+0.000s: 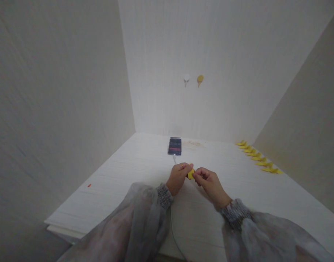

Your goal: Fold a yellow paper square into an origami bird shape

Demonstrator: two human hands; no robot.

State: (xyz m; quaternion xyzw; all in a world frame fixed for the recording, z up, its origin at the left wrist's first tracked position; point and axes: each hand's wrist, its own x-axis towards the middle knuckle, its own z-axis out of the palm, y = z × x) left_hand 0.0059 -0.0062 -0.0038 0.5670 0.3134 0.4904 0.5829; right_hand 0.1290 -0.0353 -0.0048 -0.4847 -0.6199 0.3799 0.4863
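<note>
Between my two hands, above the middle of the white tabletop (136, 160), is a small piece of folded yellow paper (191, 174). My left hand (178, 177) is closed on it, with the thumb lying over its top. From the other side, my right hand (210, 183) pinches its right edge between thumb and fingertips. The fingers cover part of the paper, so its full shape is hidden. A row of several folded yellow paper pieces (259, 159), each with a raised point, lies along the right side of the table.
Behind my hands a phone (175, 146) with a blurred-out screen stands near the back wall. A white cable (172, 225) runs from it towards me. One small orange-red scrap (89, 185) lies at the left. Two hooks, white (186, 78) and yellow (200, 79), hang on the wall.
</note>
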